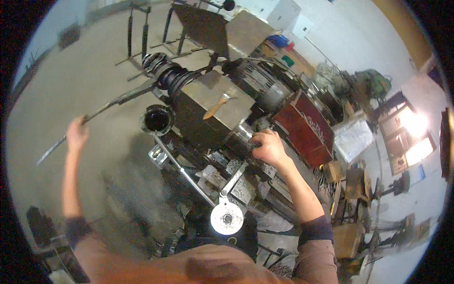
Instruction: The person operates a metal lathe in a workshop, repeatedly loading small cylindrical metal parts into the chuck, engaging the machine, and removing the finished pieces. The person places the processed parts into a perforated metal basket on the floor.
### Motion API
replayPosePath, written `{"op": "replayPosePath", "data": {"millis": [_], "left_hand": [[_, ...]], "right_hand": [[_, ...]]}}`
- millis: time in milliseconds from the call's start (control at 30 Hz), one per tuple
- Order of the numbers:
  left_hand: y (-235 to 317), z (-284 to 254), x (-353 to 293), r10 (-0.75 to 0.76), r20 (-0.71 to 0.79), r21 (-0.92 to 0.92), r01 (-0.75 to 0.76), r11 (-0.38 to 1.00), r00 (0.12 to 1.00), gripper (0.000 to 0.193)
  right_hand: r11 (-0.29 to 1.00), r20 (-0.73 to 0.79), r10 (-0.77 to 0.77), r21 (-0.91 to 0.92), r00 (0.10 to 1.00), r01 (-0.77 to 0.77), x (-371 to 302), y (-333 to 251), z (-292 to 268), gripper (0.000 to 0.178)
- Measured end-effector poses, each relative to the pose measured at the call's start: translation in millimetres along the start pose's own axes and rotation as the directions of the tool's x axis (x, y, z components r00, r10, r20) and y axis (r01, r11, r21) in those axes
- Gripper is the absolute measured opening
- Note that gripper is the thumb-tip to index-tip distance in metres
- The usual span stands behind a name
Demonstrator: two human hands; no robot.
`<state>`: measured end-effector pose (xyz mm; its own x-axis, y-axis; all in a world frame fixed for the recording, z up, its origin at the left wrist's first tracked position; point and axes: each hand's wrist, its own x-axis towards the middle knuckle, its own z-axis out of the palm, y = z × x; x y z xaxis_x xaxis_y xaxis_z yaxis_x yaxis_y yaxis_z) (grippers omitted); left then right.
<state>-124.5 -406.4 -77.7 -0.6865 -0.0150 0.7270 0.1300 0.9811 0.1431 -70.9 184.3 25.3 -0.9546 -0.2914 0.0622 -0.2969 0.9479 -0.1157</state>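
A long thin metal rod slants from the far left into the black stepped pulley end of a lathe. My left hand is closed around this rod, well out from the machine. On the other side of the box-shaped headstock, my right hand is at the face of the shiny round chuck. Its fingers are curled there, and what they hold is hidden. A brush with a wooden handle lies on top of the headstock.
Nearer me are a white round disc, a long lever and a black-rimmed round cup. Behind the lathe stand a motor and a dark red box. Metal stands are at the far left.
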Motion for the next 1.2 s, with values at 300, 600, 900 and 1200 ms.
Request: {"op": "replayPosePath", "data": {"millis": [300,600,900,1200], "left_hand": [[181.5,183.2,-138.3,-0.137,0.733,-0.179,0.384,0.906,0.666,0.033],[162.2,155.0,-89.7,0.106,0.839,0.087,-0.323,0.942,0.534,0.014],[199.6,106.3,-84.9,-0.276,0.742,-0.527,0.786,0.323,0.611,0.033],[279.5,109.3,-73.4,-0.578,0.650,-0.603,0.798,0.002,0.493,0.015]], "right_hand": [[0.980,-0.322,0.190,0.115,0.927,-0.161,-192.3,27.3,-30.9,0.040],[0.520,-0.189,0.854,0.313,0.484,-0.795,-431.5,137.5,7.1,0.034],[0.208,-0.195,0.944,-0.276,0.266,-0.938,-724.0,285.8,89.6,0.040],[0.012,-0.246,0.966,-0.252,0.076,-0.968,-726.3,249.4,115.5,0.029]]}}
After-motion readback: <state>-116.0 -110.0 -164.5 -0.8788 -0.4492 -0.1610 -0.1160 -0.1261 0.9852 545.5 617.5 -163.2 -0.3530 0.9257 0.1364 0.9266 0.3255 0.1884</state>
